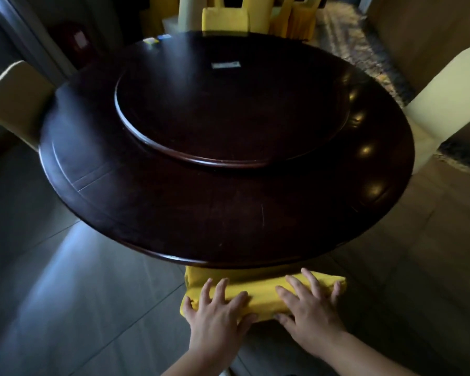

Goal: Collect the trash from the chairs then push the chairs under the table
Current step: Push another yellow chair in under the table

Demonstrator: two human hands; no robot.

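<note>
Left chair (14,101) at 9 o'clock sat with its back touching the table (228,213) rim, already in. Floor (65,280) at 7–8 o'clock was bare tile with open room; no trash visible on it.

Near chair (263,297) at 6 o'clock: yellow-covered backrest top just beside the table edge, seat hidden under the tabletop. Left hand (217,318) lay flat on the backrest top, fingers spread, thumb hooked over the near edge. It was pressing, not wrapped around anything. Right hand (312,310) did the same on the other end, fingers splayed over the top, nothing else held.

Risks, as I judged them:
- Fingertips of both hands pointed at the table rim with little gap, so a further push could pinch them between backrest and rim.
- The loose fabric cover could slide under flat palms, so the push might skew.
- The seat was hidden, so I couldn't tell whether trash was on it.

Lazy Susan (228,112) at centre carried a small pale label-like item (225,65) at 12 o'clock; unclear what. Far chair (225,20) at 12 was tucked in. Right chair (445,104) at 3 o'clock stood near the rim, with open floor beside it at 4–5 o'clock.
</note>
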